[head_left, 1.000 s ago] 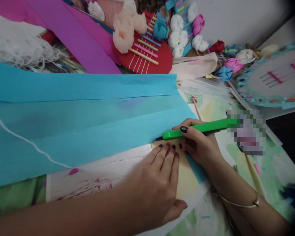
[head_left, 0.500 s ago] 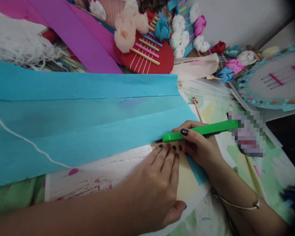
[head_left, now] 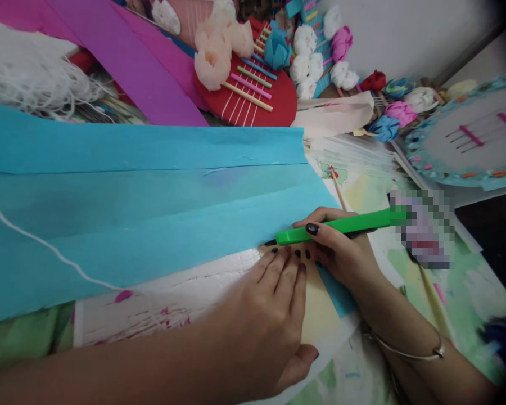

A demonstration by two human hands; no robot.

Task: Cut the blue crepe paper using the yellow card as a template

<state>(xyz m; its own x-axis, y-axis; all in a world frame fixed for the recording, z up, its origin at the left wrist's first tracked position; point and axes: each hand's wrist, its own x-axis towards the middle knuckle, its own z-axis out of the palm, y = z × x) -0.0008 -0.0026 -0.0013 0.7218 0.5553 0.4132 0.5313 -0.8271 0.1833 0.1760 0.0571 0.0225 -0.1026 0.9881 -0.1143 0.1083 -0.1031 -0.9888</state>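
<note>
My right hand (head_left: 341,247) grips a green utility knife (head_left: 341,225) with its dark tip at the edge of blue paper. That blue paper (head_left: 172,208) spreads across the table with fold lines along it. My left hand (head_left: 265,315) lies flat, fingers stretched out, fingertips on a cream-coloured piece (head_left: 320,298) just below the knife tip. Part of this piece is hidden under the hand. A small blue strip (head_left: 337,292) shows beside it. White board with cut lines (head_left: 219,273) lies under the blue paper's lower edge.
A red paper guitar shape (head_left: 253,90), paper flowers (head_left: 307,56) and a purple strip (head_left: 126,56) fill the back. White string (head_left: 34,73) is heaped at the left. A round decorated piece (head_left: 468,135) stands at the right. A stick (head_left: 436,304) lies near my right forearm.
The view has shifted very slightly. Both hands and the utility knife stay almost in the same place on the paper.
</note>
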